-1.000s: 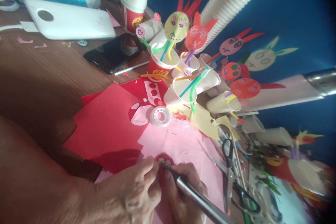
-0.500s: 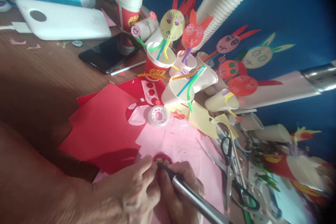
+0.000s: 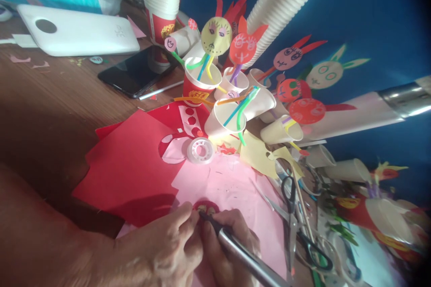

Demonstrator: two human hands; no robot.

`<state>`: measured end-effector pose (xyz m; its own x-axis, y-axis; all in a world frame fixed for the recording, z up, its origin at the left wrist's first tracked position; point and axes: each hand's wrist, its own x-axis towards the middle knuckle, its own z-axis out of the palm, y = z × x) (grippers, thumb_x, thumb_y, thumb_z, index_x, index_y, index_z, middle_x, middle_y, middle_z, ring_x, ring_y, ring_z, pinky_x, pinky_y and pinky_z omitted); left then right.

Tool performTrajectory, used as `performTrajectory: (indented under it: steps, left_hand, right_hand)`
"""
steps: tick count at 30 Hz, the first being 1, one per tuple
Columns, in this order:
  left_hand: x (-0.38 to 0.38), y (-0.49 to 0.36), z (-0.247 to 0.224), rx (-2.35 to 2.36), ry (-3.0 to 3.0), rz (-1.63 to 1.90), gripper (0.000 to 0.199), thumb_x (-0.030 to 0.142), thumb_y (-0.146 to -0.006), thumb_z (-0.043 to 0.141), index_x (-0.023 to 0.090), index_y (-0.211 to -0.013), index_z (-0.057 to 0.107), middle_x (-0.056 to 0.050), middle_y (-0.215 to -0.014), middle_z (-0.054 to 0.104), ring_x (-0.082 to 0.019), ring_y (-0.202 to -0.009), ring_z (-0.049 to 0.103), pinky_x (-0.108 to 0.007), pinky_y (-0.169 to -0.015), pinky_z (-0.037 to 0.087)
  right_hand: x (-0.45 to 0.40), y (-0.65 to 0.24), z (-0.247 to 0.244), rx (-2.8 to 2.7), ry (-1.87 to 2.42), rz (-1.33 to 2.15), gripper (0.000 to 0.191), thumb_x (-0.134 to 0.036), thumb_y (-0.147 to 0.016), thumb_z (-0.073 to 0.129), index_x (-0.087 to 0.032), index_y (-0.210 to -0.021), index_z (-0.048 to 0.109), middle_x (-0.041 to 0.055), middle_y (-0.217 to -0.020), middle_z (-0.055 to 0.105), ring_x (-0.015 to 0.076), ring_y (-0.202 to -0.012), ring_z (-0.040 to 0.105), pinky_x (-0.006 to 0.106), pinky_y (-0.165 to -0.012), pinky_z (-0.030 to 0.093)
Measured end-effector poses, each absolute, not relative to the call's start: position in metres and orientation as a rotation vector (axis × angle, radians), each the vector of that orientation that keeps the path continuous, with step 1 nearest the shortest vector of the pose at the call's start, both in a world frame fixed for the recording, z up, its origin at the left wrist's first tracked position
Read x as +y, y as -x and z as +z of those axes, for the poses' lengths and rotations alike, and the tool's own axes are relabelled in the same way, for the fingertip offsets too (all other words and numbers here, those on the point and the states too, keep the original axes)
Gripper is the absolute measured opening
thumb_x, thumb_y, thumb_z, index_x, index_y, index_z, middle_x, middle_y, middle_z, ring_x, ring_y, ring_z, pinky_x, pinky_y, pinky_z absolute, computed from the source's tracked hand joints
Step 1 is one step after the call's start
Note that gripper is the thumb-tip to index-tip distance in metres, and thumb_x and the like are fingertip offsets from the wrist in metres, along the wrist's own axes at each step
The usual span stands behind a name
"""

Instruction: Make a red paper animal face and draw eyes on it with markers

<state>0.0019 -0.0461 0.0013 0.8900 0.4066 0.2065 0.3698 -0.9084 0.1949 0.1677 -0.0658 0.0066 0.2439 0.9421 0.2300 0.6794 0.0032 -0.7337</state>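
In my right hand (image 3: 233, 226) is a dark grey pen (image 3: 247, 260), its fingers closed around the barrel near the tip. The pen tip meets a small red paper disc (image 3: 207, 204) with two pale eye shapes on it. My left hand (image 3: 170, 244) is closed beside the pen tip and pinches the disc's near edge; fingers cover its lower part. Both hands rest over a pink paper sheet (image 3: 232, 177). Red paper sheets (image 3: 126, 161) lie to the left, and a white tape roll (image 3: 200, 150) sits beyond the hands.
Scissors (image 3: 292, 224) lie at right. Paper cups (image 3: 225, 119) with straws and paper faces stand behind, near a tall cup stack (image 3: 281, 6). A black phone (image 3: 134, 74) and white power bank (image 3: 79, 31) are at far left.
The whole view has shifted slightly, so the background things sit a little further left and lower. Both hands keep nearly the same pose at the red disc.
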Motion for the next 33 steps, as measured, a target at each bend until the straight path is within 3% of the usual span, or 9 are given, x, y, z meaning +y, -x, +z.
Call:
performTrajectory:
  steps: [6, 14, 23, 27, 33]
  left_hand:
    - [-0.051, -0.005, -0.002, 0.660, -2.893, 0.339, 0.020, 0.031, -0.080, 0.074, 0.020, -0.095, 0.081, -0.012, -0.104, 0.074, -0.032, -0.107, 0.061, -0.048, -0.107, 0.035]
    - [-0.046, 0.003, 0.002, 0.576, -2.908, 0.359, 0.028, 0.043, -0.085, 0.071, 0.022, -0.102, 0.080, -0.009, -0.112, 0.074, -0.032, -0.114, 0.059, -0.046, -0.113, 0.030]
    - [-0.049, 0.000, 0.003, 0.620, -2.909, 0.384, 0.023, 0.030, -0.082, 0.072, 0.024, -0.103, 0.079, -0.009, -0.114, 0.074, -0.032, -0.114, 0.060, -0.047, -0.106, 0.037]
    - [-0.042, -0.001, 0.008, 0.600, -2.921, 0.428, 0.017, 0.032, -0.081, 0.072, 0.022, -0.091, 0.080, -0.011, -0.104, 0.075, -0.033, -0.110, 0.061, -0.048, -0.104, 0.037]
    - [-0.025, 0.002, 0.022, 0.479, -2.982, 0.475, 0.024, 0.040, -0.080, 0.069, 0.020, -0.089, 0.080, -0.010, -0.104, 0.075, -0.032, -0.104, 0.063, -0.047, -0.100, 0.040]
  right_hand:
    - [-0.067, -0.168, 0.007, -1.473, 1.777, 0.451, 0.020, -0.035, -0.085, 0.066, -0.024, -0.071, 0.057, -0.0080, -0.046, 0.058, 0.0083, -0.036, 0.053, 0.017, -0.041, 0.042]
    - [-0.067, -0.167, 0.005, -1.452, 1.766, 0.412, 0.018, -0.033, -0.084, 0.066, -0.024, -0.071, 0.056, -0.0071, -0.050, 0.062, 0.0095, -0.040, 0.058, 0.018, -0.049, 0.049]
    - [-0.069, -0.167, 0.008, -1.369, 1.814, 0.451, 0.021, -0.036, -0.082, 0.066, -0.024, -0.069, 0.056, -0.0083, -0.045, 0.055, 0.0085, -0.036, 0.049, 0.018, -0.043, 0.042]
    - [-0.068, -0.170, 0.012, -1.121, 1.775, 0.588, 0.022, -0.040, -0.086, 0.066, -0.022, -0.076, 0.059, -0.0070, -0.049, 0.056, 0.0097, -0.039, 0.050, 0.019, -0.040, 0.040]
    - [-0.052, -0.188, 0.016, -0.987, 1.698, 0.419, 0.021, -0.038, -0.093, 0.063, -0.021, -0.104, 0.066, -0.0051, -0.062, 0.067, 0.0106, -0.047, 0.061, 0.019, -0.051, 0.051]
